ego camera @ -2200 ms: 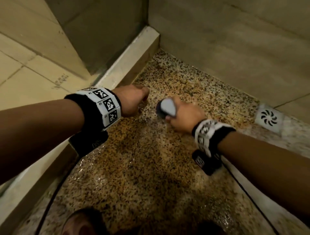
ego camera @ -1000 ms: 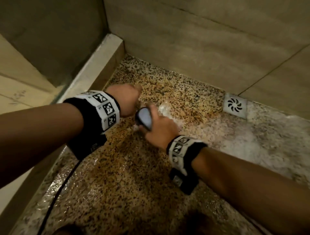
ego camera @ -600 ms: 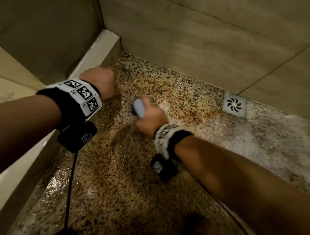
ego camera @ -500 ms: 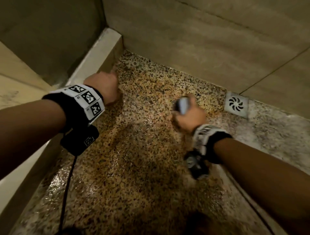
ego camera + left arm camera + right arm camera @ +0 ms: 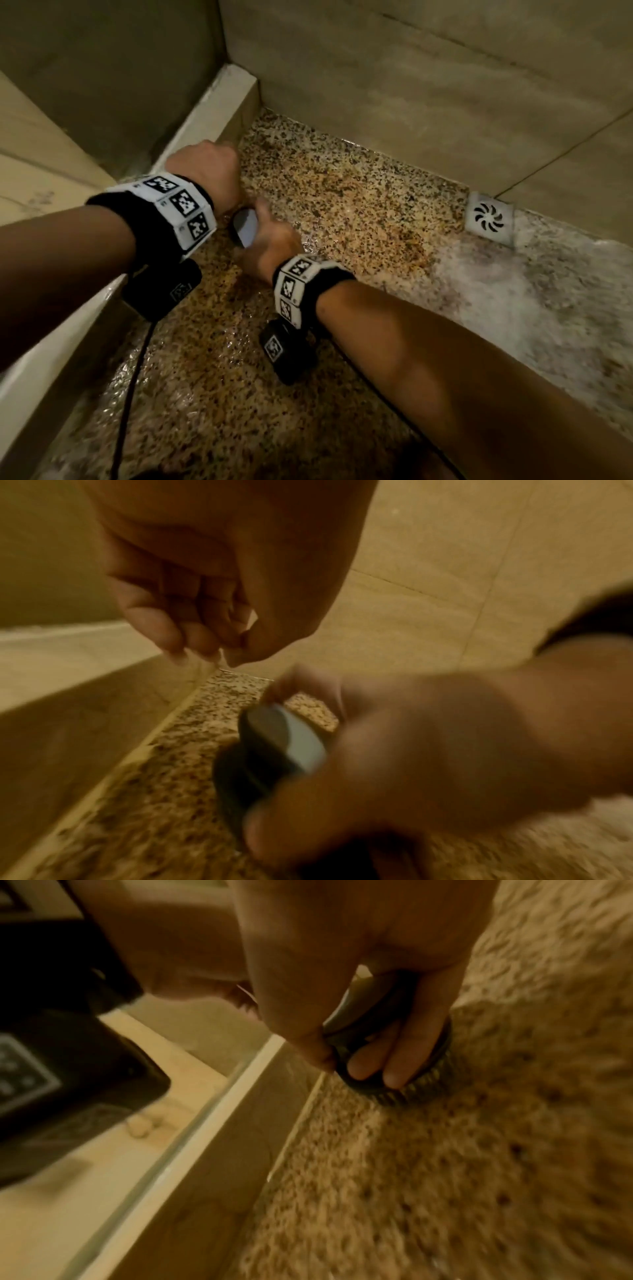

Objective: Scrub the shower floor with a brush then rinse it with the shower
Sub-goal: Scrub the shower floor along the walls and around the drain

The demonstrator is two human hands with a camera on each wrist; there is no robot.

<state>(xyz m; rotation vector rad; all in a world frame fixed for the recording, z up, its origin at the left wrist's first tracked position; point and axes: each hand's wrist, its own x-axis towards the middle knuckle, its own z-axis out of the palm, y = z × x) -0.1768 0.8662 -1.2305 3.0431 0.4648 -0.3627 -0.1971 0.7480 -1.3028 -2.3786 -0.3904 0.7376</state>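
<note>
Brush (image 5: 245, 228) in right hand (image 5: 270, 248), bristles on floor (image 5: 342, 205).

No legible text or labels.

Brown-and-black speckled shower floor (image 5: 342, 205), dark brush (image 5: 244, 228) with pale grey top, white drain cover (image 5: 490, 218), beige wall tiles (image 5: 411, 85)

Beige tiled walls (image 5: 394, 102) meet in a corner, thin grout lines. Pale raised curb (image 5: 212, 113) runs along the left side; beige floor tiles (image 5: 30, 164) beyond it. Square white drain (image 5: 489, 218) with swirl slots sits against the back wall, right. Light dim, warm yellow. Wrist views blurred: same tile (image 5: 462, 561), same curb (image 5: 192, 1123).
</note>
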